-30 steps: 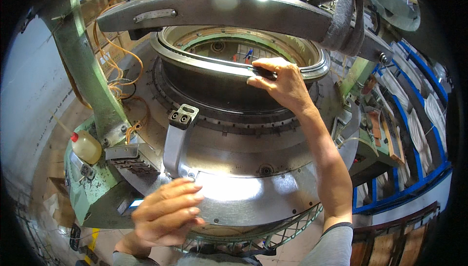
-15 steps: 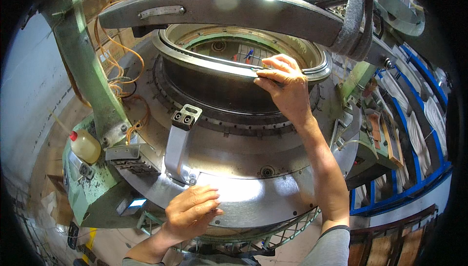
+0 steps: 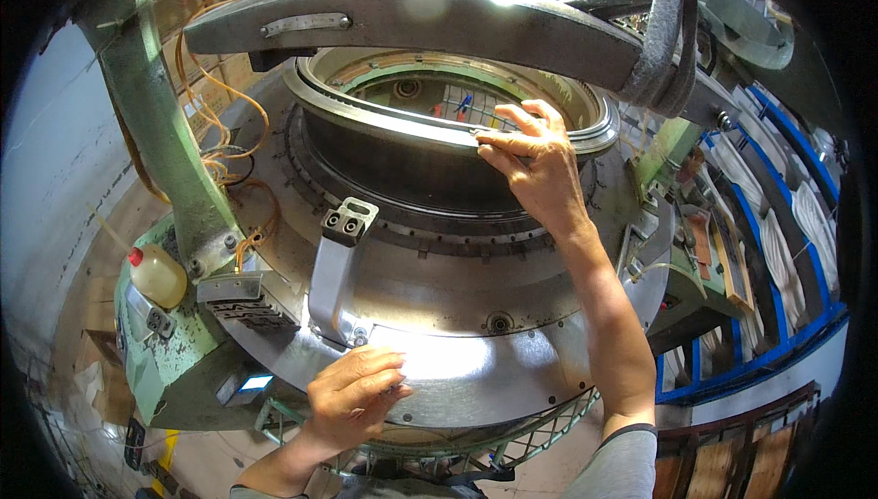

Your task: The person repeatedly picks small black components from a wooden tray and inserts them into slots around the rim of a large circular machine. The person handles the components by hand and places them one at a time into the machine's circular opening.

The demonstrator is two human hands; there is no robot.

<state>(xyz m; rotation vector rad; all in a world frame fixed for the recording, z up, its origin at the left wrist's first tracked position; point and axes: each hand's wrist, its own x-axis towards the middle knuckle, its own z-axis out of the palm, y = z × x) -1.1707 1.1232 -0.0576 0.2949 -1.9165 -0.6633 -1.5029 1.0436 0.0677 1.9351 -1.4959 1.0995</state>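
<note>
My right hand (image 3: 541, 168) reaches up to the near rim of a round steel ring (image 3: 384, 122). Thumb and index finger come together at that rim around something too small to make out; the other fingers are raised over the ring's opening. Low in front, my left hand (image 3: 355, 397) hovers by the near edge of a shiny metal plate (image 3: 485, 366). Its fingers are curled together, and whatever may be inside them is hidden. Left of the ring, a grey upright bracket (image 3: 334, 270) with a slotted top rises from the machine bed.
A thick curved steel beam (image 3: 439, 19) spans above the ring. On the left stand a green post (image 3: 169, 115), orange cables (image 3: 219, 147) and a red-capped bottle (image 3: 157, 277). Blue racks (image 3: 777, 362) with white material line the right. Inside the ring lies a blue-and-red object (image 3: 465, 107).
My right hand stays at the rim, its raised fingers shifting slightly and spreading a little. The left hand's fingers have curled slightly more. The whole view has shifted a little.
</note>
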